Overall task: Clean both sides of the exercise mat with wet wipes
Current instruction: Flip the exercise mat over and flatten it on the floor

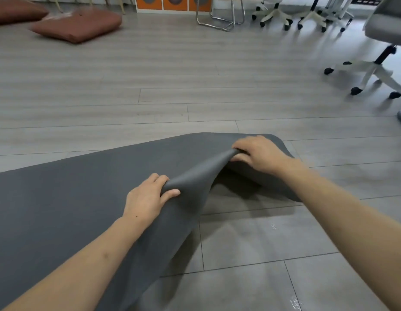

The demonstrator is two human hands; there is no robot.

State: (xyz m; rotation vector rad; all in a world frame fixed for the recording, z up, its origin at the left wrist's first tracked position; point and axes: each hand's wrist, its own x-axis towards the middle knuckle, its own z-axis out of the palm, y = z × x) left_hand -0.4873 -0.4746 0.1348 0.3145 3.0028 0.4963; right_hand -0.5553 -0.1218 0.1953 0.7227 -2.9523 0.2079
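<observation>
A dark grey exercise mat (67,198) lies on the floor, running from the lower left toward the middle right. Its near edge is lifted off the floor into a raised fold. My left hand (148,198) grips that lifted edge at the centre, thumb on the near side and fingers over the top. My right hand (260,153) grips the same edge further right, near the mat's end, where the mat curls over. No wet wipe is in view.
Grey plank floor (172,86) surrounds the mat. Two reddish-brown cushions (78,24) lie at the far left. Swivel chairs (374,68) on castors stand at the right and far back, beside a chrome chair frame (219,19). Wet patches glint on the near floor (293,301).
</observation>
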